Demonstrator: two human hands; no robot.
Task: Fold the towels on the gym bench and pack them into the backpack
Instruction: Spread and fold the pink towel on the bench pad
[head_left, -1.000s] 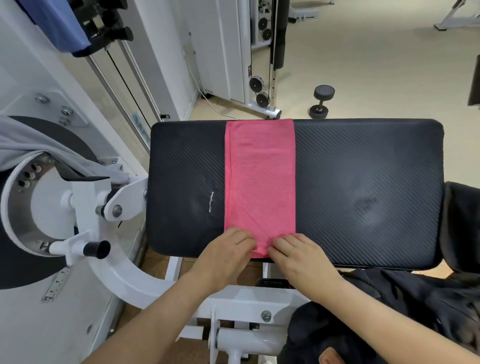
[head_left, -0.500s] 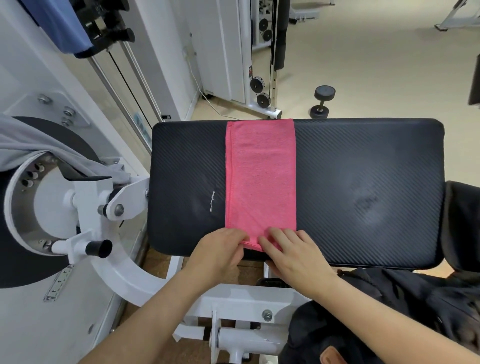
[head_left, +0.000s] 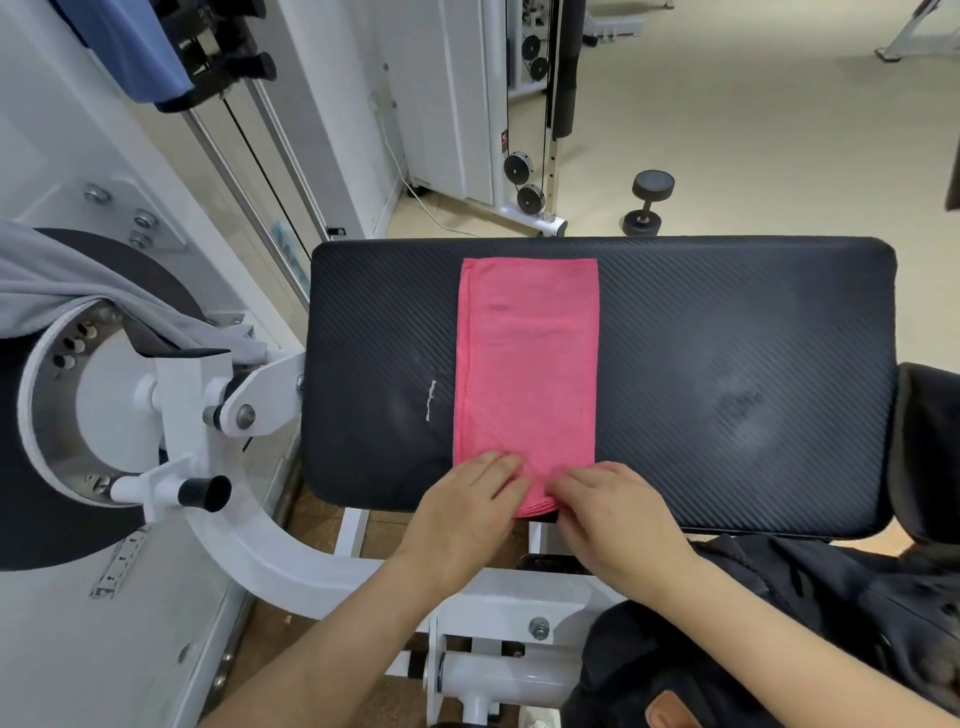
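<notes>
A pink towel (head_left: 527, 364), folded into a long narrow strip, lies across the middle of the black padded gym bench (head_left: 727, 374). Its near end bunches slightly over the bench's front edge. My left hand (head_left: 467, 512) holds that near end at its left corner, fingers on top of the cloth. My right hand (head_left: 613, 514) holds the right corner the same way; the thumbs are hidden. The black backpack (head_left: 779, 634) sits below the bench at the lower right, under my right forearm.
A white machine frame with a black knob (head_left: 205, 492) stands left of the bench. A grey cloth (head_left: 57, 291) drapes over the machine's wheel and a blue cloth (head_left: 130, 47) hangs at the top left. A small dumbbell (head_left: 647, 202) lies on the floor beyond the bench.
The towel has slid toward me: its far end has come off the bench's far edge. Both hands have stayed at the near end and shifted slightly.
</notes>
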